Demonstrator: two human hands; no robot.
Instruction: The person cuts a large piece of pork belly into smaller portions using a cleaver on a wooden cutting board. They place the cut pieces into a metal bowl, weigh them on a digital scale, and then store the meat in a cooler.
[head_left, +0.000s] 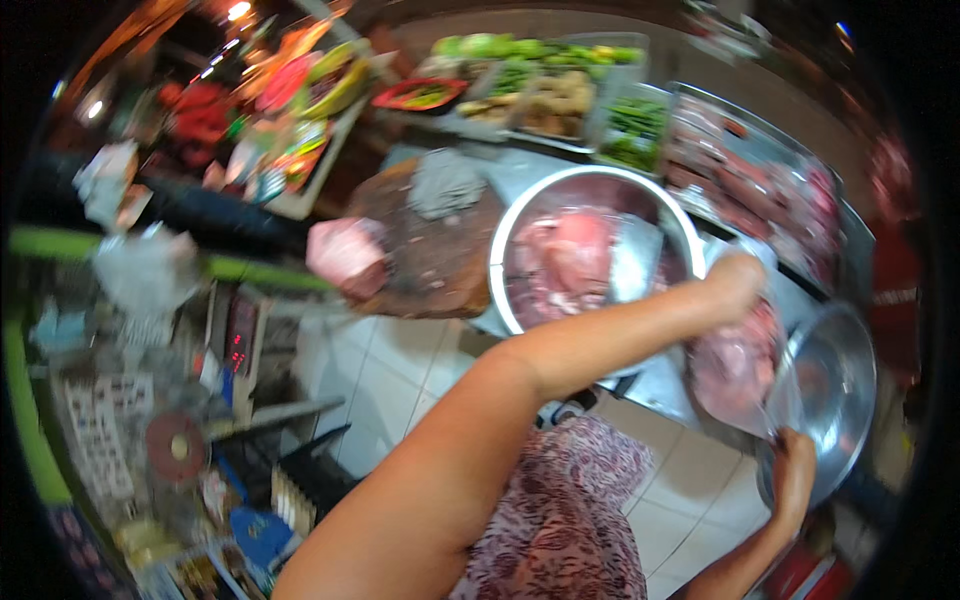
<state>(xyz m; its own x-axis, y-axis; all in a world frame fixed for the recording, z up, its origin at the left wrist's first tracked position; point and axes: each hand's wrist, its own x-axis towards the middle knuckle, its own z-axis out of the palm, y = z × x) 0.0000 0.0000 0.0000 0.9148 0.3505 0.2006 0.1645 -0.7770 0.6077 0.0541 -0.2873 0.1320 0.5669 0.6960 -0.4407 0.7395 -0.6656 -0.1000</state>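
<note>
My left hand (735, 282) reaches across to the right and is closed on the upper end of a clear plastic bag of pink meat (728, 362). Lower down, my right hand (792, 455) grips the bag's lower corner, partly over a wide steel basin (830, 400) at the right. Just left of the bag stands a steel pot (500, 262) with raw meat and a pale flat object inside, blurred. A round wooden chopping board (440, 255) lies left of the pot, with a pink lump of meat (345, 255) and a grey cloth (445, 180) on it.
Trays of vegetables (540, 100) and a tray of packed meat (750, 180) line the back. At the left are a red-and-yellow food display (290, 110), white bags (145, 270) and a scale with red display (235, 340). Floor tiles (365, 390) show below the board.
</note>
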